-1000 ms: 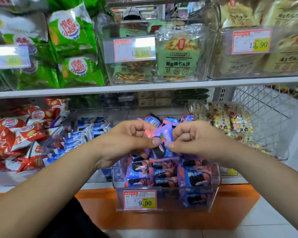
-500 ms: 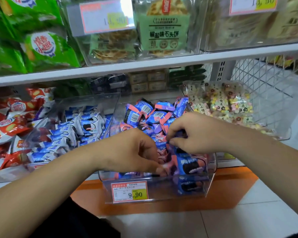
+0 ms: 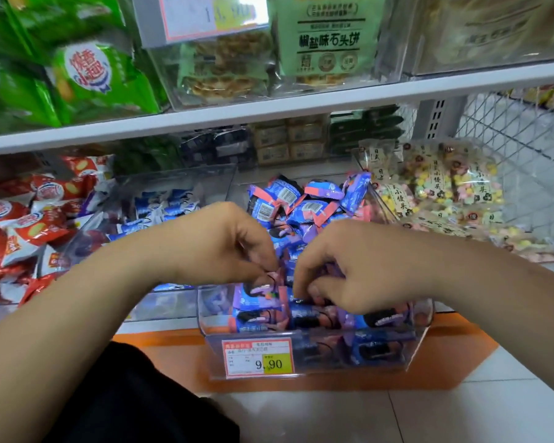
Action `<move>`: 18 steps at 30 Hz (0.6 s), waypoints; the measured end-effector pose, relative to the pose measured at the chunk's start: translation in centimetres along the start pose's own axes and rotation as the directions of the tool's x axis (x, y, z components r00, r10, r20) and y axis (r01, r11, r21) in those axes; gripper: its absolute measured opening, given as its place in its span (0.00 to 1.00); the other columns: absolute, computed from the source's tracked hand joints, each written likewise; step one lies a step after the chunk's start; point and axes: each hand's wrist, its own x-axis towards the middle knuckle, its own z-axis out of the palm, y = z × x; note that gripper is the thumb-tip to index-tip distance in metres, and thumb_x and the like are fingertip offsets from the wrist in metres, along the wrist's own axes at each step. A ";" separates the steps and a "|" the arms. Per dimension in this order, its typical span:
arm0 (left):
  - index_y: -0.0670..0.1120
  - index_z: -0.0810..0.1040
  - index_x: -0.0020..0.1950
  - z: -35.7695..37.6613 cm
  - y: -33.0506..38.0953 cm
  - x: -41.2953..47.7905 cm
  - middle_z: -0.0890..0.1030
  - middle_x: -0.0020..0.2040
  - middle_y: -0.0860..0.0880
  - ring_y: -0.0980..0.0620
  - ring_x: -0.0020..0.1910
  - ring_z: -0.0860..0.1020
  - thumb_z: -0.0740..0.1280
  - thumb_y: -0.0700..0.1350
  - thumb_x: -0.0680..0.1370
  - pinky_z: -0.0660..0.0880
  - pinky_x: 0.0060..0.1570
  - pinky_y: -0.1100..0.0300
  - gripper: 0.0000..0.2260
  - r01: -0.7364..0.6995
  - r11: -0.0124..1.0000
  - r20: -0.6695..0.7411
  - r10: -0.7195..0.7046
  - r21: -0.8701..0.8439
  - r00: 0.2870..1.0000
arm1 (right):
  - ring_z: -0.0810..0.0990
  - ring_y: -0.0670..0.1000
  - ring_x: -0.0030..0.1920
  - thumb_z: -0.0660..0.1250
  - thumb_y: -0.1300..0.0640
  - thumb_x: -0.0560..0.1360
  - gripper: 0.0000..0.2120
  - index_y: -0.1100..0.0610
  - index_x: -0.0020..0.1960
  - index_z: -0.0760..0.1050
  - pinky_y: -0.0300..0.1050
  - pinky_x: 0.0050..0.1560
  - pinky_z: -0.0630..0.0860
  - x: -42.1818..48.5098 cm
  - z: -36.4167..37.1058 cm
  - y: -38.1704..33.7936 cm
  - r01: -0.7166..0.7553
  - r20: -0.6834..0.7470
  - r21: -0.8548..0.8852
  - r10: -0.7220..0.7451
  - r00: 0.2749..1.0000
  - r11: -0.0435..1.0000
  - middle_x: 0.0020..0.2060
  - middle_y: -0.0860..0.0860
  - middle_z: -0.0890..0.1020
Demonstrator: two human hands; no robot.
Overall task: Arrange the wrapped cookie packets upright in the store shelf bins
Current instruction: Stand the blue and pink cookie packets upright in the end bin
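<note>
Head view: left hand (image 3: pixel 224 247) and right hand (image 3: pixel 349 266) each pinch cookie packets (image 3: pixel 259 311) in clear bin (image 3: pixel 411 354).

The fingertips of the left hand (image 3: pixel 224 244) and right hand (image 3: pixel 359 270) are sunk among the cookie packets (image 3: pixel 304 209), so whether either grips one cannot be told. The hands hide the packets beneath them. The small print on the bin's price tag (image 3: pixel 258 358) is too small to read. The upper shelf label (image 3: pixel 211 14) is blurred and cut off by the top edge, as are the green bags (image 3: pixel 87 75).
</note>
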 end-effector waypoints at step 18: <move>0.55 0.86 0.52 0.5 -3.5 -1.8 0.85 0.50 0.62 0.57 0.58 0.82 0.76 0.46 0.76 0.76 0.64 0.49 0.06 -0.015 0.983 -0.060 0.026 0.184 0.998 | 0.83 0.47 0.43 0.74 0.55 0.73 0.08 0.52 0.52 0.84 0.46 0.51 0.82 7.4 5.0 -1.3 -0.078 0.280 -0.049 0.089 0.956 0.996 0.39 0.44 0.84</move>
